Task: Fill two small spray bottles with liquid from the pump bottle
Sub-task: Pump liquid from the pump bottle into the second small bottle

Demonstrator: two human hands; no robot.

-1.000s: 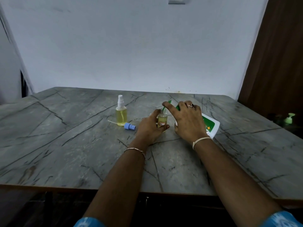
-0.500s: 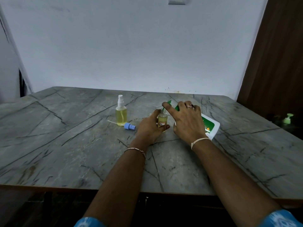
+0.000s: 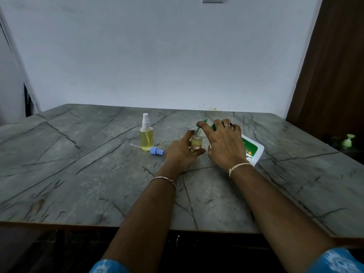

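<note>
Now | left hand [image 3: 181,152] grips uncapped small bottle [image 3: 196,142], yellow liquid inside | right hand [image 3: 226,146] holds tilted pump bottle [image 3: 253,151]

Grey veined table [image 3: 78,184]: capped spray bottle [image 3: 146,138], blue sprayer head [image 3: 157,151] (on its side), small open bottle [image 3: 196,142].

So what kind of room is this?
Probably a room in a home, though I can't tell which: a grey stone-look table standing against a plain white wall, with a brown wooden panel beside it.
</note>
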